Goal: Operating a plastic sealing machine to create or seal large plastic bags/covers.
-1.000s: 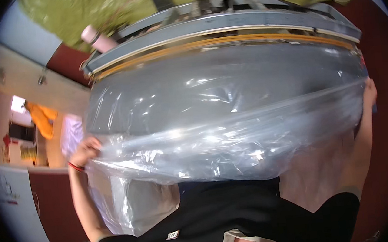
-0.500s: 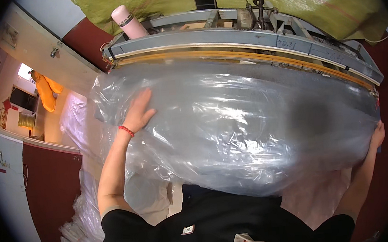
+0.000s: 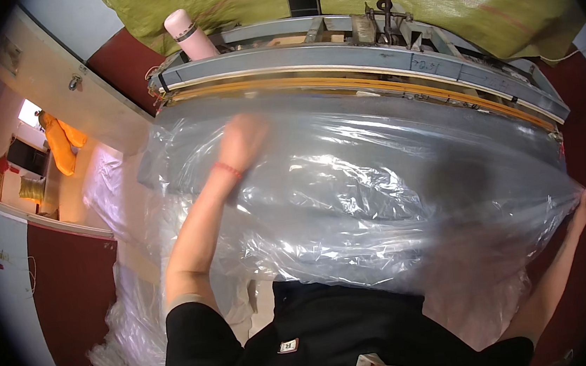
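A large clear plastic sheet point(image 3: 320, 173) spreads over the surface before me, wrinkled and shiny, with its near part hanging toward my body. My left hand point(image 3: 243, 142), a red bead bracelet point(image 3: 227, 169) at its wrist, is over the left part of the sheet near the far side. Motion smears its fingers, so whether they press or grip the film is unclear. At the far right, my right hand point(image 3: 581, 210) pinches the sheet's right edge, and taut folds run from that point into the film.
A grey metal machine frame point(image 3: 239, 62) with an orange strip point(image 3: 298, 84) runs along the far side. On it stand a pink bottle point(image 3: 191, 36) and a metal clamp point(image 3: 386, 19). Piled plastic film point(image 3: 135, 339) lies at lower left, near an open door point(image 3: 79, 83).
My left hand has swept right and slightly away from me across the sheet. My right hand has moved slightly right, drawing the sheet's right edge out into a taut point.
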`<state>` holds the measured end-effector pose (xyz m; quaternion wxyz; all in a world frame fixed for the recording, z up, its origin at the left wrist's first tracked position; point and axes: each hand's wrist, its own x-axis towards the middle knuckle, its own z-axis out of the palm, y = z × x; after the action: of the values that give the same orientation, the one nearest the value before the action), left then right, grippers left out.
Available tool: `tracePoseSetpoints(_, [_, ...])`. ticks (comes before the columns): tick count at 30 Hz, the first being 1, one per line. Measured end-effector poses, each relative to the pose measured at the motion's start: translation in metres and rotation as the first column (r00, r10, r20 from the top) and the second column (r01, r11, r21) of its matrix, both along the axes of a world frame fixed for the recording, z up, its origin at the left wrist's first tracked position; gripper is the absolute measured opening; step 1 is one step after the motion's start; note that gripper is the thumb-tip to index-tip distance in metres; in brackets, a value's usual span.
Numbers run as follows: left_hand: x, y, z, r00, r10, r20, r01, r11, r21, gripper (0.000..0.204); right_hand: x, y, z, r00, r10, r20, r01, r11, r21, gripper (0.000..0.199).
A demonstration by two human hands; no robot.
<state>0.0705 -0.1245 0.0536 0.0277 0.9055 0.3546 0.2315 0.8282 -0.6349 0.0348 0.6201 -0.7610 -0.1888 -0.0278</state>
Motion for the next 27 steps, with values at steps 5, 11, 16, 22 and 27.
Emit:
tracePoseSetpoints(5, [0.023, 0.003, -0.008, 0.939, 0.305, 0.16, -0.309, 0.951, 0.002, 0.014, -0.046, -0.033, 0.048, 0.999, -0.009, -0.048, 0.022, 0.957, 0.289, 0.037])
tracePoseSetpoints(11, [0.02, 0.017, -0.015, 0.977, 0.129, 0.171, -0.146, 0.985, 0.093, 0.014, -0.049, -0.034, 0.041, 0.998, -0.049, -0.048, 0.06, 0.958, 0.279, 0.033])
tracePoseSetpoints(16, [0.028, 0.031, 0.009, 0.611, 0.348, 0.712, -0.105, 0.926, -0.363, 0.02, -0.054, 0.068, 0.041, 0.977, -0.086, -0.197, 0.139, 0.952, 0.273, 0.027])
tracePoseSetpoints(22, [-0.026, 0.125, -0.063, 0.506, 0.408, 0.76, -0.378, 0.897, -0.23, 0.018, -0.032, 0.2, -0.053, 0.964, -0.047, 0.263, 0.045, 0.999, 0.01, 0.018])
tracePoseSetpoints(27, [-0.043, 0.15, -0.062, 0.402, 0.481, 0.779, -0.141, 0.873, -0.466, 0.018, -0.064, 0.261, -0.039, 0.991, -0.019, 0.132, -0.012, 0.973, 0.232, 0.015])
